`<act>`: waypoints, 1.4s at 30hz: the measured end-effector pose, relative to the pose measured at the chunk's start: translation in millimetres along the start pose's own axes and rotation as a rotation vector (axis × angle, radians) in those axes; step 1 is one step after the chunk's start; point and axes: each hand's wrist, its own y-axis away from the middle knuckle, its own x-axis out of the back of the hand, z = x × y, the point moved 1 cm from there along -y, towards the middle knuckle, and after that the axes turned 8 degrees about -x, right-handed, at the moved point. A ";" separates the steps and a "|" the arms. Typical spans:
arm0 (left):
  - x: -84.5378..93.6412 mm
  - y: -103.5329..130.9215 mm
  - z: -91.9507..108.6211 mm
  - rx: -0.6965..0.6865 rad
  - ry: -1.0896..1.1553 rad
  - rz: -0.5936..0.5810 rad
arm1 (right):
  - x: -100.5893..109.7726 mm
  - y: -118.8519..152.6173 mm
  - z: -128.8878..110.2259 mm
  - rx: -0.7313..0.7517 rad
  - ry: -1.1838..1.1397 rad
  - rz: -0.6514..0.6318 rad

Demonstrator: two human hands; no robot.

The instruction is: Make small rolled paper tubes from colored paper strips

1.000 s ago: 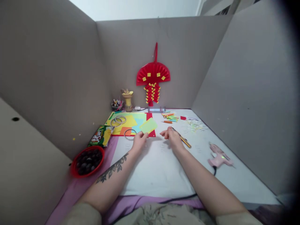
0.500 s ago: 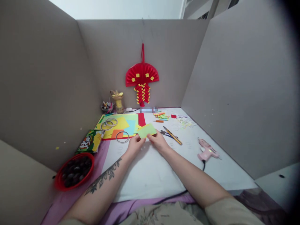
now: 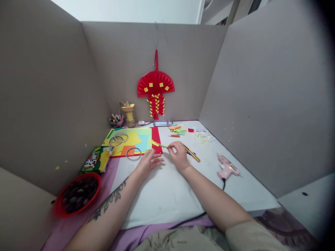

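Note:
My right hand is closed in a pinch on a small green sheet of paper, which shows almost edge-on as a thin strip pointing left. To its left, my left hand is open, fingers apart, with nothing held in it. Just beyond the left hand lies a metal ring, partly over an orange paper square. Close behind my right hand are two yellow-and-black pencils, partly covering dark-handled scissors that are mostly hidden.
Stacked coloured paper bears more rings. A pink glue gun lies right, its cord running to the front. Rolled paper tubes and paper scraps lie behind. Left are a red bowl of dark fruit and a snack packet. A red fan ornament hangs on the back panel.
My left hand has let go of the green sheet and opened. My right hand keeps hold of it, and the sheet has turned from flat-facing to nearly edge-on. The view has shifted slightly.

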 end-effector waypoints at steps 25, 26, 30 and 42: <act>-1.0 4.2 -0.7 -0.284 -0.143 -0.098 | -18.6 9.9 5.5 -0.493 -0.515 -0.303; -1.2 4.4 -0.7 -0.290 -0.195 -0.116 | -18.2 9.4 6.2 -0.511 -0.515 -0.287; -0.3 4.7 -2.0 -0.213 -0.418 -0.100 | -18.8 7.7 9.7 -0.513 -0.494 -0.253; 9.2 2.2 -7.2 -0.170 -0.497 0.111 | 40.3 -46.8 27.7 -0.454 -0.350 0.423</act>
